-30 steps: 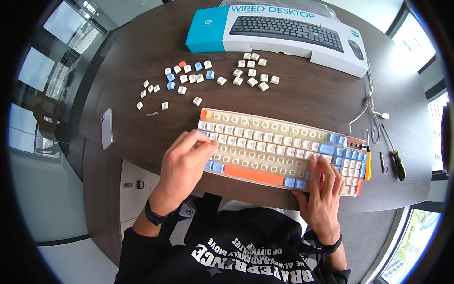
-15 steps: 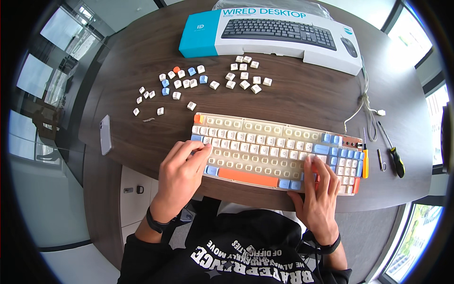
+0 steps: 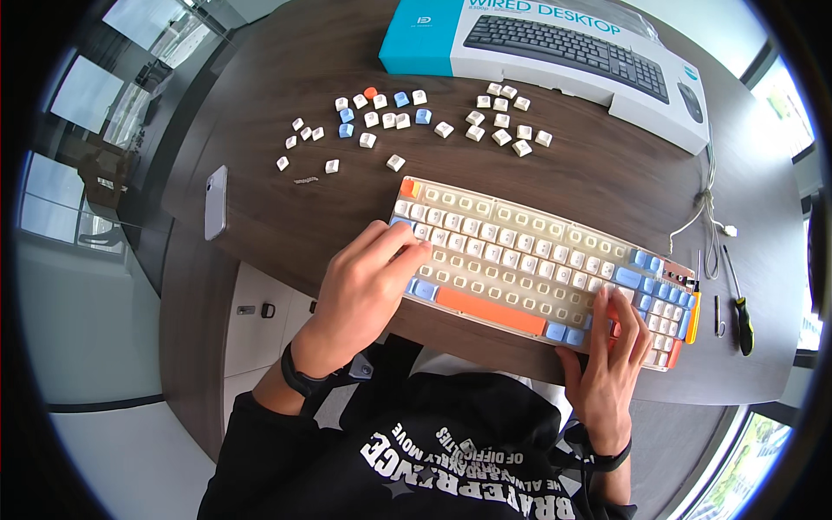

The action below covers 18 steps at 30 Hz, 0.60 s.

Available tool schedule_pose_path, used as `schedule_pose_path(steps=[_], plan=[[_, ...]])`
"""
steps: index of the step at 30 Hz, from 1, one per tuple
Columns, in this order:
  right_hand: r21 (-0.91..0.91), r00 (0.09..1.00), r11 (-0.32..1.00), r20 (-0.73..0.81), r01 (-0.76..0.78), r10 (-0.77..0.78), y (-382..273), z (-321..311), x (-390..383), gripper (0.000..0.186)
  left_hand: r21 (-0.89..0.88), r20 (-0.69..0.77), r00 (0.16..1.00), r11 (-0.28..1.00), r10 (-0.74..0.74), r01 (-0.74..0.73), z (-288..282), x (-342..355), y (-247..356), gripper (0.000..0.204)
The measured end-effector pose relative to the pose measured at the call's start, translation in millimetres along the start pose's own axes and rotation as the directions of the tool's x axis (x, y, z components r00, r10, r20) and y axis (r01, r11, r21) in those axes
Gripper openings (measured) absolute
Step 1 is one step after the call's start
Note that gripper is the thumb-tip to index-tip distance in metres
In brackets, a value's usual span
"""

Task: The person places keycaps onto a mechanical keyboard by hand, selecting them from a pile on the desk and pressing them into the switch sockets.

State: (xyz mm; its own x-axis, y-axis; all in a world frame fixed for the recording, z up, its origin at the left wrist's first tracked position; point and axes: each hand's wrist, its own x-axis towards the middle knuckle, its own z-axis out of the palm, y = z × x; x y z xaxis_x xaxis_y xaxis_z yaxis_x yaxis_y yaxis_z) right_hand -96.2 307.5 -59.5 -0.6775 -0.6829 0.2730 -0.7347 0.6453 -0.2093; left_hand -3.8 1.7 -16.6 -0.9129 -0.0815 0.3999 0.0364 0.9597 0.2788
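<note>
- Head view: one keyboard (image 3: 529,283), just toward 3 o'clock of the centre; two full rows of white keycaps, three rows with bare sockets, one long orange bar; most key characters too small to read.
- One left hand (image 3: 368,282) at its 9 o'clock end, thumb and fingertips drawn together at a white key; cannot tell whether they grip anything.
- One right hand (image 3: 611,364) at its 5 o'clock, fingers loosely spread, two fingertips on white keys, thumb by the near edge.
- Toward 11 o'clock of the keyboard, 33 loose keycaps (image 3: 367,140): 28 white, four blue, one orange.
- At 12, one teal-and-white box (image 3: 416,39): large teal capitals, a small white logo, printed keyboard and mouse.
- At 9, one phone (image 3: 216,204).
- At 2, one pale cable (image 3: 711,186).
- Between 3 and 4, one black-and-yellow screwdriver (image 3: 744,325).
- At 6, one black sweatshirt (image 3: 286,468) with upside-down white lettering.
</note>
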Motion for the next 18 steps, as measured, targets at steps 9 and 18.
schedule_pose_path(steps=[9,18], plan=[[0.014,1.000,1.000,-0.002,-0.005,0.005,-0.6,-1.1,1.3,0.087,0.085,-0.091,0.994,0.995,0.058,-0.050,9.4,-15.4,-1.2,0.024],[0.010,1.000,1.000,0.001,-0.008,0.008,-0.9,0.1,1.1,0.086,0.141,-0.045,0.996,0.988,0.071,-0.064,6.1,-19.0,6.7,0.029]])
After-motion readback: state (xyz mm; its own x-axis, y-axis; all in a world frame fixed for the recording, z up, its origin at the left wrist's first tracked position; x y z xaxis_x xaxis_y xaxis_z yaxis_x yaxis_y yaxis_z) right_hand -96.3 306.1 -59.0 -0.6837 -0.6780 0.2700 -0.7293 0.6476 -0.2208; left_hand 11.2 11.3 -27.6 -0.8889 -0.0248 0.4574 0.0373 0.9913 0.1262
